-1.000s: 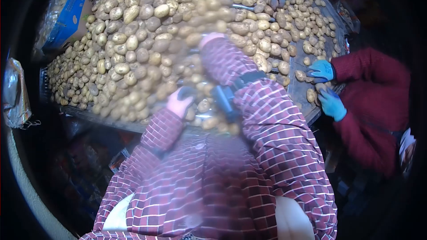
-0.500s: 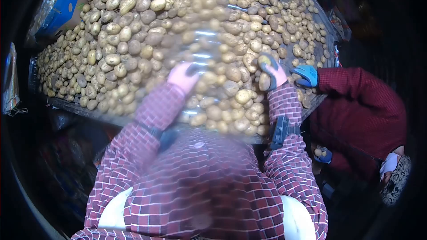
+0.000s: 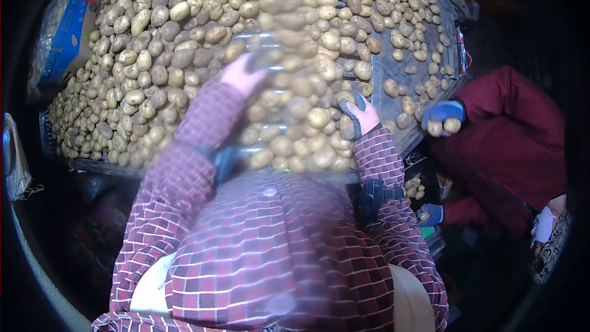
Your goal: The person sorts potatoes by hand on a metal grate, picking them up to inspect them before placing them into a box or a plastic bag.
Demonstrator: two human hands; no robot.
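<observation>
My left hand (image 3: 242,76), in a pink glove with dark fingers, reaches over the potatoes in the middle of the pile. Blur smears its fingers, so I cannot make out a grip. To the right, near the front edge, my right hand (image 3: 365,116) wears a similar glove. Its fingers curl round a potato (image 3: 351,97), mostly covered by the glove. Loose yellow-brown potatoes (image 3: 319,117) lie right beside it, some dusted with soil.
A slatted sorting table (image 3: 384,74) carries the large heap. At far left stands a blue cardboard box (image 3: 69,31). On the right, a co-worker in a dark red sleeve (image 3: 491,98) holds two potatoes in a blue-gloved hand (image 3: 444,112). More potatoes (image 3: 415,188) sit below the table edge.
My right hand stays closed on a potato, a little further left in view. The co-worker's upper hand has drawn back from the table with potatoes. Fewer potatoes lie at the right side.
</observation>
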